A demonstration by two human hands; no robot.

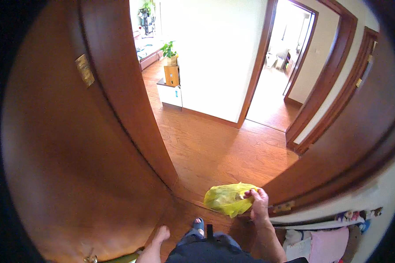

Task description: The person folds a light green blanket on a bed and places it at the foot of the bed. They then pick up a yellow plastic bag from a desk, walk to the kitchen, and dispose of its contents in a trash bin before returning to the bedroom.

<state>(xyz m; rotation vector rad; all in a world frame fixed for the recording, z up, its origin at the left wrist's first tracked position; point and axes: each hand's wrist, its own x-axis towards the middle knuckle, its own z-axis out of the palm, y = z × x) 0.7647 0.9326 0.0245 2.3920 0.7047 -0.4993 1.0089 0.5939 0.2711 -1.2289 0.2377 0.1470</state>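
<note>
A thin yellow plastic bag (227, 200) hangs in front of me, just right of the middle of the view. My right hand (259, 203) is closed on its gathered edge, fingers pinched together. Something darker shows faintly through the bag, but I cannot make out what. My left hand (162, 233) hangs low beside my leg, with no object visible at it. Its fingers are hidden from this angle. Below and between the hands a foot shows in a blue slipper (198, 225).
A brown door (83, 158) fills the left; another brown door (338, 153) stands right. Wooden floor (206, 149) leads past a white wall (215, 57) to a doorway (274, 83). A potted plant (170, 50) sits on a wooden box (172, 75). Pink cloth (328, 244) lies lower right.
</note>
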